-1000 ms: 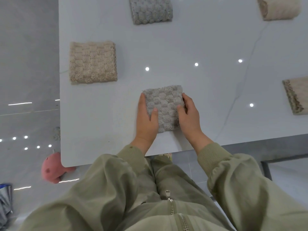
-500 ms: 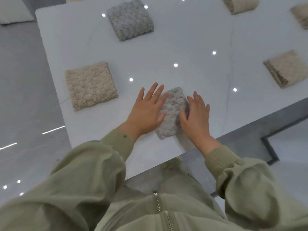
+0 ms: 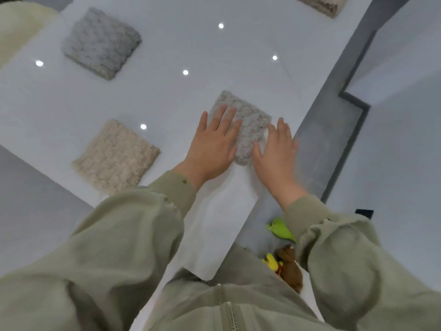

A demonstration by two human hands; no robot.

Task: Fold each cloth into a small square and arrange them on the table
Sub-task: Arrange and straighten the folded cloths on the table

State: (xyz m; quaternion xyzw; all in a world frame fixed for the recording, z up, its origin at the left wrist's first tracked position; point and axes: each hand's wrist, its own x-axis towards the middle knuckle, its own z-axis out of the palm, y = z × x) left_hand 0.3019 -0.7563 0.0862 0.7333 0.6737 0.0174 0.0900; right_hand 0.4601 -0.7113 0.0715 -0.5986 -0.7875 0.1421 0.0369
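A white worktop (image 3: 167,96) is running diagonally through a blurred downward view, with a pale cream cushion-like shape (image 3: 19,27) showing past its far left edge. On the left of the worktop a far grey cloth (image 3: 101,43) is lying folded into a thick square, and nearer the person a beige cloth (image 3: 117,156) is lying folded square close to the worktop's left edge, well apart from the grey one. Moving right, the left hand (image 3: 212,144), coming out of an olive-green sleeve (image 3: 133,223), is lying palm down, its grip spread wide with straight fingers (image 3: 223,115) pressing on the left part of the near grey cloth (image 3: 248,123). This folded square is sitting near the worktop's right edge, between the two hands. The right hand (image 3: 276,151) is lying flat just beside the cloth's right edge, its grip open with straight fingers close together and the thumb touching the cloth's near corner; it is curling round nothing. Below the right wrist, on the grey floor (image 3: 393,151), a green toy (image 3: 280,229), a yellow toy (image 3: 270,261) and a brown toy (image 3: 290,268) are lying close together. At the top right, a second beige cloth (image 3: 322,3) is lying folded, cut off by the frame.
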